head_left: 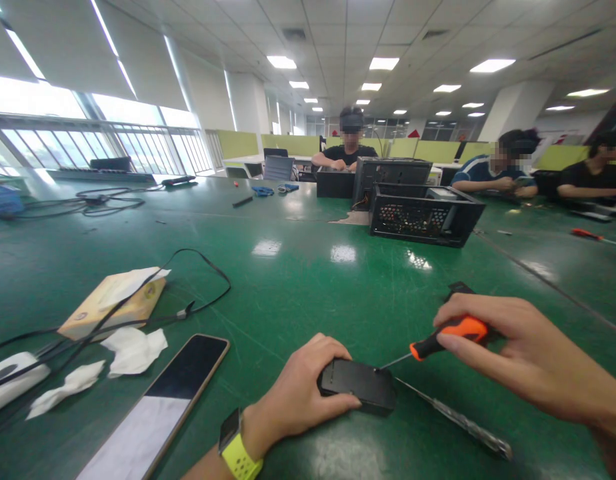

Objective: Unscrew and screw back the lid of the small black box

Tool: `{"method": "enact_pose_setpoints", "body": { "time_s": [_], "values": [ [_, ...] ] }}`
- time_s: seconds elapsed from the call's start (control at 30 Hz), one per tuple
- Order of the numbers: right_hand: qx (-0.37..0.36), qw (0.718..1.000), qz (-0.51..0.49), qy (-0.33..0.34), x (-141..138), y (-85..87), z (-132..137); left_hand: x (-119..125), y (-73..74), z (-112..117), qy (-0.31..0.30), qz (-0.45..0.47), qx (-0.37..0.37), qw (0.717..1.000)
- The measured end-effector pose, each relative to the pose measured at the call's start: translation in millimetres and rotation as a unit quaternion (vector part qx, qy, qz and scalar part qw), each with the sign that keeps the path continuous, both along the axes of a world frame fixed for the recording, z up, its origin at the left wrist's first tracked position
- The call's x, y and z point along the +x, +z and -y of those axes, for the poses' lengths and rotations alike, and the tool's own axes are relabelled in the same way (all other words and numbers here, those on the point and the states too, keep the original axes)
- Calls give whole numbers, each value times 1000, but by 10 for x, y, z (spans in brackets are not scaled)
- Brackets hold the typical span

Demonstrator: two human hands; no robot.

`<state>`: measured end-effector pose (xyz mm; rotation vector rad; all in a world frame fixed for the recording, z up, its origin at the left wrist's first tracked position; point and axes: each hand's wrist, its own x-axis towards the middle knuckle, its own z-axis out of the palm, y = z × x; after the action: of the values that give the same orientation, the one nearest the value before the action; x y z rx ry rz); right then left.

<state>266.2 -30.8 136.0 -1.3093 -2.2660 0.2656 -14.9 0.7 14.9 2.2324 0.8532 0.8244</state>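
My left hand, with a yellow-strapped watch on the wrist, is closed round the left end of a small flat black box lying on the green table. My right hand grips an orange-and-black screwdriver. Its thin tip touches the box's upper right corner. A long metal strip lies on the table just right of the box, under my right hand.
A phone, crumpled tissues, a tissue box, a white power strip and a black cable lie at the left. Black computer cases stand mid-table. Three people sit working at the far side.
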Motion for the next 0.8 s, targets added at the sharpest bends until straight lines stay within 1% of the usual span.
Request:
{"method": "enact_pose_setpoints", "body": {
  "time_s": [0.07,0.13,0.3,0.53,0.8],
  "values": [
    [22,999,-29,-5,-64,-7,24,-2,-1,-3,-3,2,4,1000],
    [27,999,-43,-4,-134,-28,33,-4,-1,-4,-7,3,6,1000],
    [21,999,-35,21,-239,-87,18,-5,11,0,-4,-6,8,1000],
    [-10,999,-31,23,-258,-129,-3,6,34,2,-1,-10,12,1000],
    [-6,999,-36,24,-244,-126,-15,-1,18,2,1,-15,17,1000]
  ]
}}
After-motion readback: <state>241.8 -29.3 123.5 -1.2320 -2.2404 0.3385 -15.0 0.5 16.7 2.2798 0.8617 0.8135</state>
